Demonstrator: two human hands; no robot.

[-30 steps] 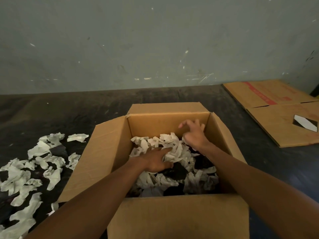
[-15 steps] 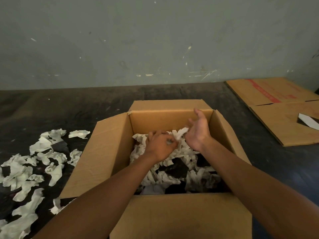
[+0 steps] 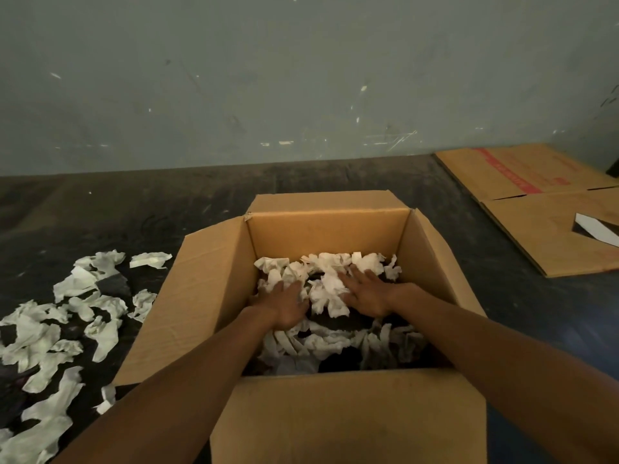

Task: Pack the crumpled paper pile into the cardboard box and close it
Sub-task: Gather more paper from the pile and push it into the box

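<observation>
A brown cardboard box [image 3: 201, 296] stands open in front of me, all flaps up or folded out. Crumpled white paper [image 3: 330, 286] mixed with dark pieces fills its bottom. Both my hands are inside the box, palms down and fingers spread flat on the paper. My left hand [image 3: 284, 308] rests on the left part of the heap. My right hand [image 3: 366, 293] lies beside it on the right part. Neither hand grips anything. More crumpled paper [image 3: 60, 329] lies scattered on the dark floor left of the box.
Flattened cardboard sheets [image 3: 542, 209] with a red stripe lie on the floor at the right, a white slip [image 3: 596, 229] on top. A grey-green wall [image 3: 301, 78] rises behind the box. Bare dark floor [image 3: 134, 209] stretches between box and wall.
My hands were raised together over the box with paper between them; they have dropped and spread flat onto the paper heap, palms down.
</observation>
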